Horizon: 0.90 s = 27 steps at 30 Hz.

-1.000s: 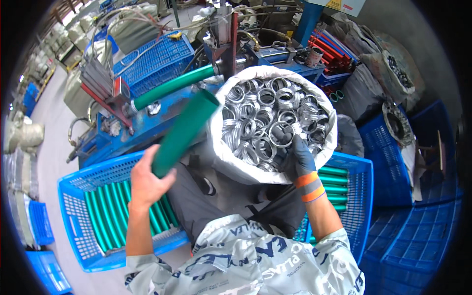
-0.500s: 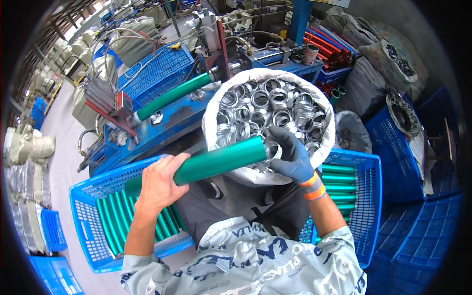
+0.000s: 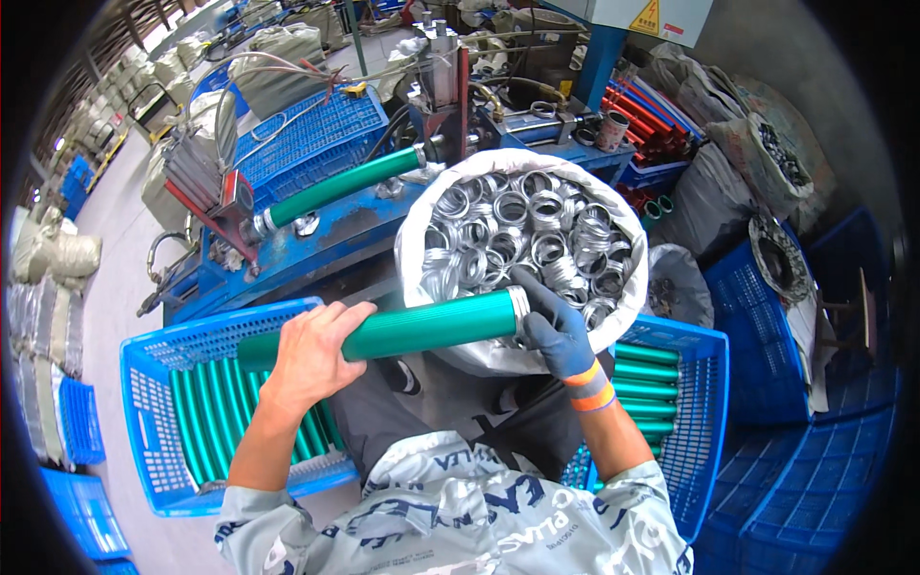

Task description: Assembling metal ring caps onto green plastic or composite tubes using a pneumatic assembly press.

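In the head view, the bare left hand [image 3: 311,353] is closed around a long, green, ribbed cylindrical tube [image 3: 436,324], its fingers curled over the top and the thumb along the near side. One end of the tube juts out left of these fingers, over the blue plastic lattice crate [image 3: 153,455]; the longer part runs right, slightly upward, to the other hand's fingertips.

The right hand [image 3: 556,333], in a dark grey-blue glove with an orange-and-grey cuff, has its fingers partly bent against a silvery ridged metal ring [image 3: 520,305] at the tube's right end. The index finger reaches up past the ring's upper edge; the thumb is hidden, so I cannot tell whether the fingers pinch the ring or only press on it, nor how far it sits over the tube.

Just beyond the gloved fingers stands an open white sack [image 3: 628,287] full of similar loose rings [image 3: 546,211]. Below the left fingers, green tubes [image 3: 206,422] lie side by side in the crate; more lie right of the gloved fingers, in a second blue crate [image 3: 698,431].
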Each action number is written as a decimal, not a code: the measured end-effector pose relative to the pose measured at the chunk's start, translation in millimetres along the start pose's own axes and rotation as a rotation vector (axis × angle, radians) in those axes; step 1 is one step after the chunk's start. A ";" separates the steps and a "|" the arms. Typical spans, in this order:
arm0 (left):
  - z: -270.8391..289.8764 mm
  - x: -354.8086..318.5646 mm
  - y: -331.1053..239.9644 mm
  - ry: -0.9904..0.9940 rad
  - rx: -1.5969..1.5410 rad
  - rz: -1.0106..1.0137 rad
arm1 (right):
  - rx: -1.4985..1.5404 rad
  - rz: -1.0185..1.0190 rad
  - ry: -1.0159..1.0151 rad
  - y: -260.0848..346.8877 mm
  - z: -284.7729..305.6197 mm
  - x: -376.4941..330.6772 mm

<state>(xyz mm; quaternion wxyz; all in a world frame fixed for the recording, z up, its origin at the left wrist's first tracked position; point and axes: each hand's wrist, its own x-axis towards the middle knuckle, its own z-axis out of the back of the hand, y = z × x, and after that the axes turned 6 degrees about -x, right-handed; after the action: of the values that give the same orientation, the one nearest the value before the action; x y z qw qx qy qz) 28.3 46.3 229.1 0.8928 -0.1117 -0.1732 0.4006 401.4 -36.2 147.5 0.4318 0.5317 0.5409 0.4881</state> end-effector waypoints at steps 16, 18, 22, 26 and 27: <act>-26.7 3.3 10.6 -0.159 -0.095 -0.079 | -0.553 -0.066 -0.035 21.9 31.9 5.2; -24.1 2.6 8.1 -0.143 -0.169 -0.048 | -0.880 0.051 0.029 13.0 42.0 4.0; -22.4 -11.3 6.6 -0.184 -0.307 0.012 | -1.310 0.170 0.039 -2.9 49.5 9.5; -22.6 -32.7 19.8 -0.201 -0.755 0.168 | -1.560 0.095 0.019 -3.8 49.2 17.1; -21.8 -37.2 21.8 -0.198 -0.927 0.234 | -1.706 -0.038 0.064 -0.2 47.8 17.2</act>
<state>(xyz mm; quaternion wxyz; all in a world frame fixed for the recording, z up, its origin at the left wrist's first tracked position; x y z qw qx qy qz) -0.8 31.2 193.6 0.6772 -0.4777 -0.4038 0.3874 447.5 -15.8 141.0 0.6771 0.0015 0.0088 0.7359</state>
